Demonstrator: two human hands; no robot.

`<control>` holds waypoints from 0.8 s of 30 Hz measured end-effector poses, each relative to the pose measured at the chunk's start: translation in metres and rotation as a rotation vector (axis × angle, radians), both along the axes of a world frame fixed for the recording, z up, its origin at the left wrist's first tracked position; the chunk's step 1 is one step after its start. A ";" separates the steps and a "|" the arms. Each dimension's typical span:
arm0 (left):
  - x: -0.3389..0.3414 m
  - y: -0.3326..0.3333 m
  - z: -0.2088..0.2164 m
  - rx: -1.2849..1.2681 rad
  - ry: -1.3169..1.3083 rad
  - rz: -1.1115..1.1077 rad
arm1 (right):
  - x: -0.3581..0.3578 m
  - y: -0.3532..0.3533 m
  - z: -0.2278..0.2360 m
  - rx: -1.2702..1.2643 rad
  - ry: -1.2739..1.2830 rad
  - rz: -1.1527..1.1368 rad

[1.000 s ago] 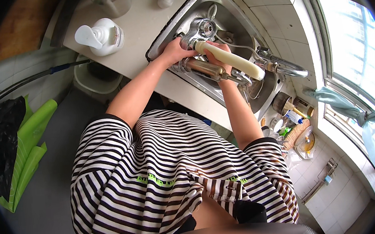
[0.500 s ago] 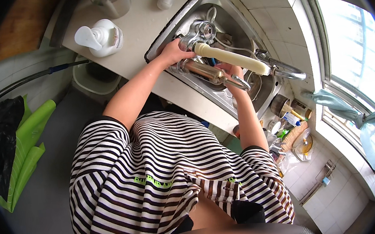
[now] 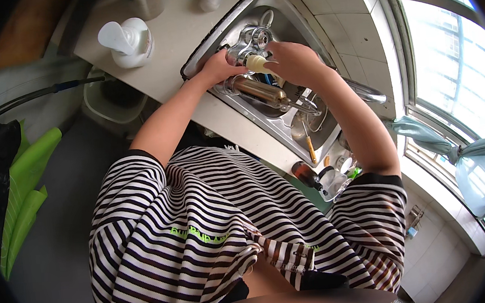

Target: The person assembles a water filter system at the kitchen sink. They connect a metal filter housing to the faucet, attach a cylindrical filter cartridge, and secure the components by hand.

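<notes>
Over the sink (image 3: 202,50), my left hand (image 3: 221,71) is closed on a chrome fitting (image 3: 240,55) with a round dial-like cap, which looks like the head of a water filter. A cream-coloured filter tube (image 3: 258,64) joins this head. My right hand (image 3: 298,64) is wrapped round the tube from above, hiding most of its length. Just below, on the near side, a shiny golden-brown cylinder (image 3: 260,91) with a metal end lies alongside the tube. A pale hose (image 3: 267,18) curves behind the head.
A white pump bottle (image 3: 132,44) stands on the counter left of the sink. The faucet spout (image 3: 367,90) reaches out at right. A yellow-handled tool (image 3: 310,145) rests at the sink's near corner, by a dark brown bottle (image 3: 305,175). A bin (image 3: 97,106) is below the counter.
My right hand has come up from beneath the golden-brown cylinder and now grasps the cream tube from above. My left hand keeps its hold on the chrome head.
</notes>
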State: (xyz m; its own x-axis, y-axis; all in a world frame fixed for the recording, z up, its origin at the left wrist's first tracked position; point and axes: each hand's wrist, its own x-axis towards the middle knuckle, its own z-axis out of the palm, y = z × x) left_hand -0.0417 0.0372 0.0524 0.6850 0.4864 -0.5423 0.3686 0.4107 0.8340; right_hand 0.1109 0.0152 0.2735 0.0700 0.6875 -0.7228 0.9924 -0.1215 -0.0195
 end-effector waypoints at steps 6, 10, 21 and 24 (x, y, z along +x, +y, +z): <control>0.003 -0.005 -0.015 0.115 0.031 0.041 | 0.007 -0.014 -0.094 -0.040 -0.157 0.383; 0.002 -0.005 -0.008 0.138 0.047 0.029 | 0.007 -0.009 -0.092 -0.124 -0.175 0.345; -0.002 -0.009 -0.008 0.133 0.042 -0.005 | -0.007 0.004 -0.073 -0.193 -0.092 0.327; -0.013 -0.008 0.005 0.109 0.085 -0.045 | -0.009 -0.003 -0.078 -0.235 -0.061 0.262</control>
